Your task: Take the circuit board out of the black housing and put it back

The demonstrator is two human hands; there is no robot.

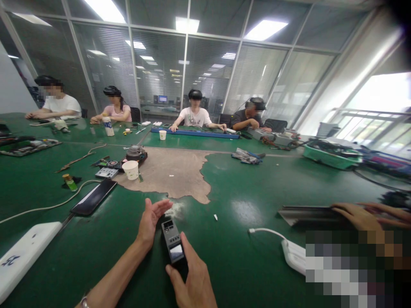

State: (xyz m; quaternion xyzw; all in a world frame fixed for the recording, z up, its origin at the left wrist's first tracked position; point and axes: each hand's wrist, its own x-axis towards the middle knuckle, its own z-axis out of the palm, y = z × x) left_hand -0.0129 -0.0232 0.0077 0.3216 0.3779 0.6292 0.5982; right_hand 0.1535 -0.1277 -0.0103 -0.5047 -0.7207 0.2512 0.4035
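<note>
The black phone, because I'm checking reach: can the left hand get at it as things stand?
Probably yes: the left hand looks open, and only green tabletop shows between it and the black phone.

A ragged brown patch (167, 171) breaks the green tabletop (250, 188); a paper cup (131, 171) stands near the patch's left edge. A dark phone (94, 196) and a long white box (30, 252) lie on the left; gloves (246, 156) and a teal basket (330, 158) rest on the right.
</note>
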